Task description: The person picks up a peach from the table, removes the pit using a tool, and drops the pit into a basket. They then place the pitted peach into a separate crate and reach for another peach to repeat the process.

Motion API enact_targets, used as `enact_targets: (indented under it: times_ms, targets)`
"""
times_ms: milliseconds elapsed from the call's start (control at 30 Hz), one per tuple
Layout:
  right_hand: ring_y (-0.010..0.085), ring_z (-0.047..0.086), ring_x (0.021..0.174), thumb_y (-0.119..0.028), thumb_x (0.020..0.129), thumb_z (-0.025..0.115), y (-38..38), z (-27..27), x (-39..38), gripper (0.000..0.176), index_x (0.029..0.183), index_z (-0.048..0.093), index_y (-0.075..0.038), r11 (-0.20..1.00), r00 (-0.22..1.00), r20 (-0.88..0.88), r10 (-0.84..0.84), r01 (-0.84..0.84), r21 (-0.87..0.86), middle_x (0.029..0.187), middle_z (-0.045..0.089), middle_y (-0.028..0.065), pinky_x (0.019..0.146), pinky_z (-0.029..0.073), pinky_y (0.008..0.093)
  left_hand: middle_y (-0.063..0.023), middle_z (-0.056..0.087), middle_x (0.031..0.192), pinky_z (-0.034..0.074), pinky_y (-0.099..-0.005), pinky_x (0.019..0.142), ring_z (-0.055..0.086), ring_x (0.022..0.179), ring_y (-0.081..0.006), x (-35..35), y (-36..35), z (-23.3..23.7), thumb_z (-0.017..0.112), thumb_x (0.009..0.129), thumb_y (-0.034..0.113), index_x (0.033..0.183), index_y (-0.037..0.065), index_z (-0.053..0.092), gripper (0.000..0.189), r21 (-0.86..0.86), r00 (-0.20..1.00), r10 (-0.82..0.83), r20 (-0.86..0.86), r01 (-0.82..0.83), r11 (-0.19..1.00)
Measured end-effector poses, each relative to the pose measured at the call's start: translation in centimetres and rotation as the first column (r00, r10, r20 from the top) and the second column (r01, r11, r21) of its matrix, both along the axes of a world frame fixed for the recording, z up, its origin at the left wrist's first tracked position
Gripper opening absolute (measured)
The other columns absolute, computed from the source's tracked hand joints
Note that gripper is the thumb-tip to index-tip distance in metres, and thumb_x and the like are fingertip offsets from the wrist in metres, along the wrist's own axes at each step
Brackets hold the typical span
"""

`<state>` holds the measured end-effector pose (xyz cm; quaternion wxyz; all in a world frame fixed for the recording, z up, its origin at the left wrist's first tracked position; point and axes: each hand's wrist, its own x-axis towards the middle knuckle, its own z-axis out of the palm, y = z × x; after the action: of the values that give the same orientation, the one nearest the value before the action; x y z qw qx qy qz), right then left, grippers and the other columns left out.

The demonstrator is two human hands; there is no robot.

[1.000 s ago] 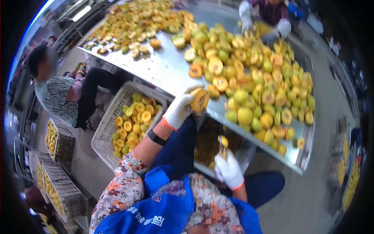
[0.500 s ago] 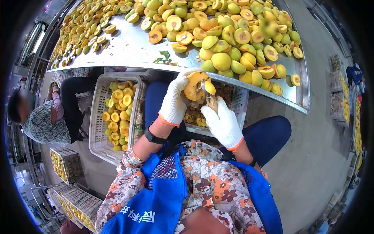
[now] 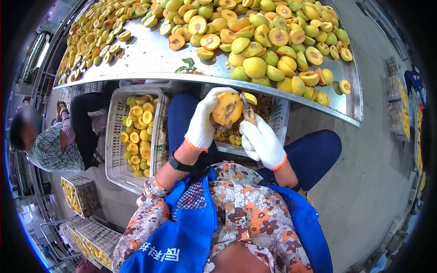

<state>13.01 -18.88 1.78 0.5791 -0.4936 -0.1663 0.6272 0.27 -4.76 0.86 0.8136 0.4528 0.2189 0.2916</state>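
Observation:
My left hand (image 3: 202, 122), in a white glove, grips a yellow peach half (image 3: 227, 110) with its cut face turned up, brownish at the centre. My right hand (image 3: 264, 144), gloved too, is closed round the wooden handle of a pitting knife (image 3: 247, 110) with a curved metal blade. At the blade's tip, just right of the peach half, shows a small yellow piece of peach (image 3: 249, 98). Beneath both hands is a crate (image 3: 283, 122) holding brown and yellow scraps.
Ahead lies a metal table (image 3: 154, 50) with a raised edge, heaped with halved peaches (image 3: 255, 68). Left of my knee, a white crate (image 3: 111, 136) contains hollowed peach halves. Another person (image 3: 57, 141) sits further left, near more filled crates (image 3: 82, 195).
The knife blade has come away from the cut face to the right, with a yellow piece at its tip. The peach half has turned more face-up and dropped slightly lower.

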Motion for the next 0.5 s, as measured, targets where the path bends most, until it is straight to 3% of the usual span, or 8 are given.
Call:
enact_targets:
  times_ms: [133, 267, 300, 333, 367, 500]
  targets:
    - [0.0047, 0.038, 0.042, -0.024, 0.105, 0.056, -0.12, -0.65, 0.23, 0.015, 0.110, 0.050, -0.011, 1.000, 0.998, -0.064, 0.015, -0.014, 0.013, 0.063, 0.046, -0.0049, 0.038, 0.029, 0.0225, -0.0127, 0.063, 0.126, 0.047, -0.0358, 0.105, 0.060, 0.118, -0.0220, -0.21, 0.05, -0.03, 0.042, 0.097, 0.036, 0.128, 0.002, 0.058, 0.049, -0.041, 1.000, 0.006, 0.007, -0.006, 0.999]
    - [0.0051, 0.037, 0.041, -0.023, 0.104, 0.055, -0.39, -0.04, 0.07, 0.014, 0.108, 0.049, -0.010, 0.998, 0.996, -0.082, -0.027, 0.032, 0.060, 0.062, 0.045, -0.0043, 0.037, 0.029, 0.0228, -0.0132, 0.063, 0.127, 0.046, -0.0361, 0.106, 0.060, 0.119, -0.0219, -0.23, -0.10, -0.23, 0.041, 0.099, 0.038, 0.130, 0.001, 0.058, 0.051, 0.024, 1.000, 0.002, -0.030, -0.002, 1.000]
    - [0.0046, 0.039, 0.046, -0.023, 0.104, 0.055, -0.28, -0.07, 0.31, 0.015, 0.107, 0.049, -0.009, 1.000, 0.999, -0.044, 0.009, -0.008, 0.009, 0.069, 0.047, -0.0019, 0.037, 0.028, 0.0217, -0.0132, 0.063, 0.127, 0.046, -0.0361, 0.106, 0.060, 0.119, -0.0219, -0.38, -0.15, -0.43, 0.041, 0.099, 0.038, 0.130, 0.001, 0.058, 0.051, 0.021, 0.999, 0.001, -0.033, 0.000, 1.000]
    - [0.0041, 0.040, 0.050, -0.022, 0.104, 0.055, -0.27, -0.06, 0.45, 0.016, 0.107, 0.049, -0.007, 0.998, 0.999, -0.008, 0.043, -0.043, -0.044, 0.076, 0.049, 0.0004, 0.038, 0.028, 0.0206, -0.0132, 0.063, 0.127, 0.045, -0.0363, 0.106, 0.060, 0.120, -0.0218, -0.49, -0.11, -0.65, 0.042, 0.099, 0.038, 0.131, 0.001, 0.057, 0.051, 0.141, 0.996, -0.031, -0.080, 0.042, 0.989]
    - [0.0046, 0.038, 0.046, -0.023, 0.104, 0.054, -0.28, -0.06, 0.52, 0.016, 0.107, 0.049, -0.008, 0.998, 1.000, -0.015, 0.028, -0.028, -0.056, 0.071, 0.048, 0.0001, 0.037, 0.028, 0.0209, -0.0131, 0.062, 0.128, 0.045, -0.0365, 0.107, 0.060, 0.121, -0.0218, -0.41, 0.08, -0.78, 0.042, 0.099, 0.038, 0.132, 0.001, 0.057, 0.052, 0.261, 0.991, -0.055, -0.124, 0.086, 0.962]
    - [0.0049, 0.035, 0.044, -0.024, 0.104, 0.054, -0.40, -0.52, 0.51, 0.017, 0.106, 0.050, -0.008, 0.999, 0.997, -0.061, -0.040, 0.038, -0.029, 0.067, 0.046, -0.0003, 0.037, 0.027, 0.0210, -0.0132, 0.062, 0.129, 0.045, -0.0371, 0.108, 0.059, 0.122, -0.0219, -0.52, 0.06, -0.67, 0.044, 0.099, 0.039, 0.133, 0.001, 0.057, 0.052, 0.173, 0.990, -0.102, -0.097, 0.117, 0.978]
